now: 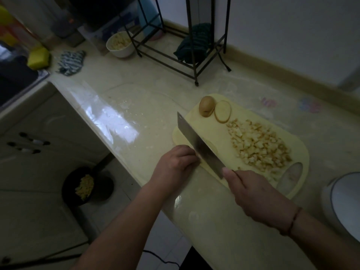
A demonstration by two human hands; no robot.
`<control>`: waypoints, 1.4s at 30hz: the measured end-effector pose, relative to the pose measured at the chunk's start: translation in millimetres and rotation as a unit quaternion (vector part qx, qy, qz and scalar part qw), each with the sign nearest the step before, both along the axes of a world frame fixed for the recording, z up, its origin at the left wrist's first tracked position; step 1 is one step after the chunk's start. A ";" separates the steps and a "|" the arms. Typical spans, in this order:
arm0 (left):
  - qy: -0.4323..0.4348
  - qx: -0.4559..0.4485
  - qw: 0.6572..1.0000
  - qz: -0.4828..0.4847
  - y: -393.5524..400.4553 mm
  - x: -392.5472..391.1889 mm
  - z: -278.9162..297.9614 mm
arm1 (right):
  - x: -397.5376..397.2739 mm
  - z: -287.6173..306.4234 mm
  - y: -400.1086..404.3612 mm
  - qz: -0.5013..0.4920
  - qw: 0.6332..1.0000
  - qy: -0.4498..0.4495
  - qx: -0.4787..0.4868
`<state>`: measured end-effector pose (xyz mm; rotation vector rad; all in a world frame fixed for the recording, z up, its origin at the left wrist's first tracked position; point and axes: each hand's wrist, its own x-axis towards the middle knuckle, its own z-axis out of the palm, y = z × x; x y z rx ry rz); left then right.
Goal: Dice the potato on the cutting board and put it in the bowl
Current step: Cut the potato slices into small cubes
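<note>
Right hand (259, 195) hides cleaver (200, 147) handle.

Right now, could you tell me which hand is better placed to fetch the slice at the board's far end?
Probably left: the left hand only steadies potato beside the blade, while the right hand grips the knife; the slice lies beyond.

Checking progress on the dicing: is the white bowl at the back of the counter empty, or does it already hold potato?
Not empty: the white round bowl holds pale yellow diced pieces heaped nearly to its rim.

Glossy counter (124, 106) under cutting board (196, 121)
</note>
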<state>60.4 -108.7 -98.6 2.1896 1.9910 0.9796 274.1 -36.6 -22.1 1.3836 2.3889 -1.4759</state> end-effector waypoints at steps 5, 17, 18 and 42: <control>0.002 0.013 1.000 0.009 5.4 2.8 2.9 | 5.0 0.2 1.7 -0.010 1.000 -0.011 -0.027; 0.067 -0.081 0.992 -0.069 26.7 -18.9 33.0 | 44.1 27.9 9.3 -0.127 0.969 0.068 -0.202; 0.099 -0.115 0.984 -0.090 34.0 -23.1 37.2 | 49.3 30.2 10.6 -0.132 0.966 0.069 -0.211; 0.073 -0.271 0.946 0.165 24.4 37.1 44.0 | 44.9 3.4 -6.6 -0.110 0.992 0.063 -0.027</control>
